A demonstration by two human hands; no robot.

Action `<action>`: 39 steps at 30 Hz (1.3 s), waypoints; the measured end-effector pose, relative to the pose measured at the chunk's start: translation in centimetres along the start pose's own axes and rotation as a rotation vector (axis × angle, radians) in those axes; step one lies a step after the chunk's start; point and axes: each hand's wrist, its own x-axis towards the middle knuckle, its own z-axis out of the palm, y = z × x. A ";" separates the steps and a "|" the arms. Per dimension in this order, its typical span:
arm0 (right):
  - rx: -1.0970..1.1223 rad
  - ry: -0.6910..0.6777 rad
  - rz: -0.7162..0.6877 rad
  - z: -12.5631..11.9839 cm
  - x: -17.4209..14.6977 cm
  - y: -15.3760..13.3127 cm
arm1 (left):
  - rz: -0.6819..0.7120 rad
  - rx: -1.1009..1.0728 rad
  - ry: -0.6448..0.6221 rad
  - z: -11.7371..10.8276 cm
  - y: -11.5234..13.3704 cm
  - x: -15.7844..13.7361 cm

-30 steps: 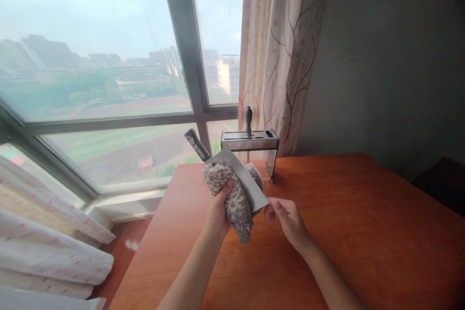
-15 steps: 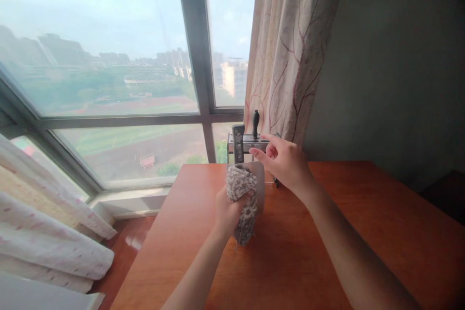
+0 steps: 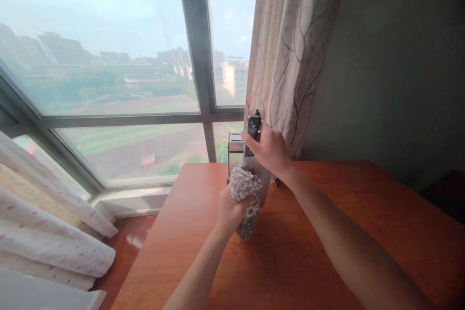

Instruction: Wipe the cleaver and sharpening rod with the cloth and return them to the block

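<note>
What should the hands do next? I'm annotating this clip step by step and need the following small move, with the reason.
Probably lift the cleaver clear of the cloth: the right hand grips its handle upright, the left hand pinches the cloth at the blade, and the knife holder stands just behind.

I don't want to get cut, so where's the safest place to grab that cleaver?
Grip the cleaver by its dark handle, coming from above: it stands upright, handle on top, where the right hand holds it. The blade below is wrapped by the cloth in the left hand.

Upright steel cleaver [image 3: 262,180], blade wrapped in speckled cloth [image 3: 246,193].
</note>
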 end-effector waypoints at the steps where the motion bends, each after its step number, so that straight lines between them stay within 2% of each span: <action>1: -0.001 0.025 0.000 -0.3 0.3 -0.1 | 0.000 0.004 0.002 0.0 0.0 0.0; 9: 0.041 0.143 0.003 -1.6 2.0 0.8 | -0.001 0.025 0.009 0.5 -1.2 -0.2; 15: 0.102 0.203 0.010 -2.3 2.7 1.4 | 0.011 0.012 -0.003 0.2 -1.1 0.1; 21: 0.128 0.187 0.004 -1.8 4.1 1.2 | -0.072 -0.069 0.044 0.0 -1.6 0.3; 25: 0.111 0.195 0.002 -1.4 5.1 1.0 | -0.060 -0.052 0.031 -0.2 -1.9 0.4; 28: 0.095 0.240 -0.010 -2.0 6.7 0.9 | -0.057 -0.050 0.000 -0.5 -2.4 0.6; 35: 0.039 0.307 -0.067 -4.3 12.4 0.0 | -0.152 -0.074 -0.011 -0.3 -3.5 0.8; 39: 0.020 0.302 -0.086 -3.9 15.3 -0.3 | -0.175 -0.078 -0.004 0.0 -3.6 0.7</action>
